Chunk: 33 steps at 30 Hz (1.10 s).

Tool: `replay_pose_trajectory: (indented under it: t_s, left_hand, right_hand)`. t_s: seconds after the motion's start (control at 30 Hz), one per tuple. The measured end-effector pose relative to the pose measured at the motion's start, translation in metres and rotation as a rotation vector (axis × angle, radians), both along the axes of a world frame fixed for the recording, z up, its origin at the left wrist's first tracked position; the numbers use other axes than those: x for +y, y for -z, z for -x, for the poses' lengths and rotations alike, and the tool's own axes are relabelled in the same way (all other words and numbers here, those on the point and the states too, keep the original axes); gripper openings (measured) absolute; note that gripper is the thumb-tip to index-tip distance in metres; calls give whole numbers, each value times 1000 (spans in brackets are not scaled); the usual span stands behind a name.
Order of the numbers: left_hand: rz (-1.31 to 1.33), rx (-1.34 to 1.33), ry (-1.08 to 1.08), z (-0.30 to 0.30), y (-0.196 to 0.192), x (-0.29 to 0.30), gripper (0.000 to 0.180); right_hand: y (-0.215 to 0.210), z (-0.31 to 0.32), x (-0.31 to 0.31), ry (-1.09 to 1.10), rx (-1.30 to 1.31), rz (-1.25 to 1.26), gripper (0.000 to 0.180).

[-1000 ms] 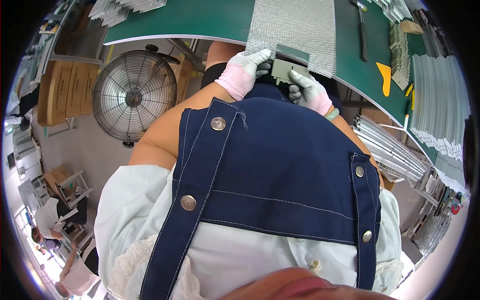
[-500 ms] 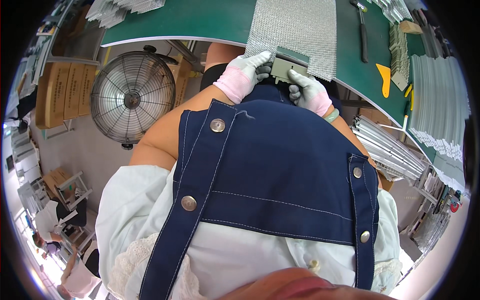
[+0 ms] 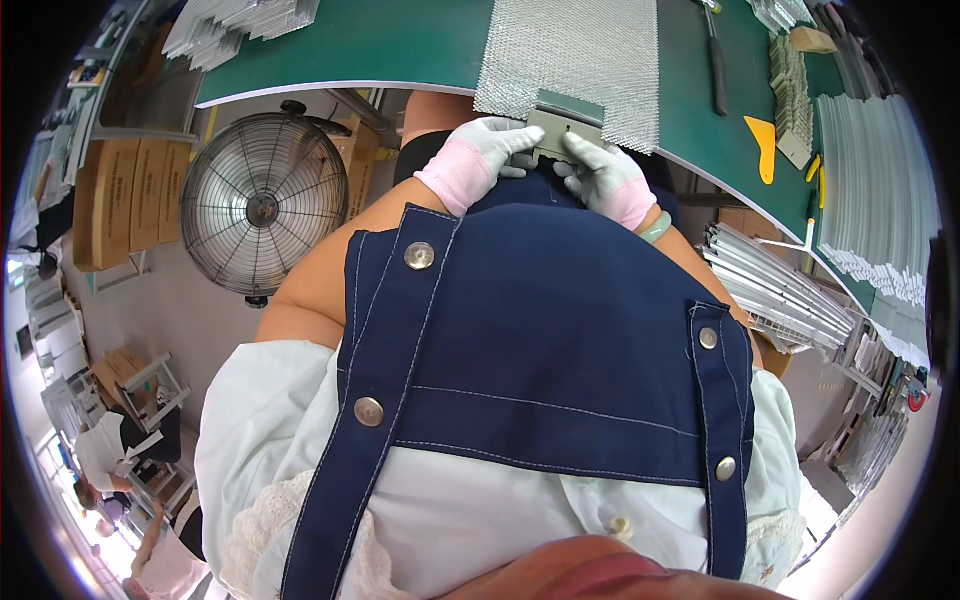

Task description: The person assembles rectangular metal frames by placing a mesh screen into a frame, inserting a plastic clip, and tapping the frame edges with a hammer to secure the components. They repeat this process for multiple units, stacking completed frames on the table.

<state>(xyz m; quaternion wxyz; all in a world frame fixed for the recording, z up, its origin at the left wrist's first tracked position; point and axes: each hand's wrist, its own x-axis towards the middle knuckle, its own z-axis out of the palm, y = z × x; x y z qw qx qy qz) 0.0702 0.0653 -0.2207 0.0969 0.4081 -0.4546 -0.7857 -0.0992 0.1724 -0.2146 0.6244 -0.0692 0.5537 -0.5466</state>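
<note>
A small grey-green slotted plate [image 3: 553, 136] is held between my two gloved hands at the table's front edge. My left hand [image 3: 490, 150] pinches its left end, with the thumb on top and the other fingers partly under it. My right hand [image 3: 607, 182] has its thumb on the plate's right part; its curled fingers are partly hidden below. Just beyond, the plate meets the front edge of a silver honeycomb-like mesh sheet [image 3: 570, 55], where a darker grey-green strip [image 3: 570, 107] shows. Whether plate and mesh are joined cannot be made out.
On the green table [image 3: 400, 45] lie a hammer [image 3: 717, 75], a yellow scraper-like piece [image 3: 762, 150] and stacked metal strips [image 3: 875, 190] at right. More silver mesh pieces [image 3: 240, 25] lie far left. A floor fan [image 3: 263, 210] stands left, beside cardboard boxes [image 3: 135, 200]. People sit lower left.
The plate has tilted slightly and sits closer against the mesh edge. My right fingers have shifted along it and uncurled a little. The whole view has moved slightly.
</note>
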Motion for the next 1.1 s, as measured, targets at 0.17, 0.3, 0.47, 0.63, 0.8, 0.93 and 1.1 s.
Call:
replay_pose_trajectory:
  t_s: [0.17, 0.3, 0.47, 0.63, 0.8, 0.93, 1.1]
  left_hand:
    - [-24, 54, -6, -1, -4, 2, 38]
    - [-116, 183, -13, -3, 9, -1, 39]
    - [-153, 183, -71, -1, 11, 2, 41]
    - [35, 133, -5, -2, -17, 14, 55]
    - [406, -297, 604, -30, -71, -33, 59]
    - [1595, -455, 506, 31, -74, -76, 33]
    - [2090, -236, 767, 83, -3, -115, 57]
  right_hand:
    - [7, 10, 10, 215, -127, 278, 34]
    - [34, 39, 19, 83, -370, 308, 31]
    - [34, 38, 21, 67, -283, 315, 31]
    - [15, 31, 23, 47, 105, 131, 40]
    - [20, 44, 47, -311, -116, -63, 61]
    - [1, 20, 24, -410, 47, -20, 48]
    - [9, -7, 6, -135, -96, 97, 32]
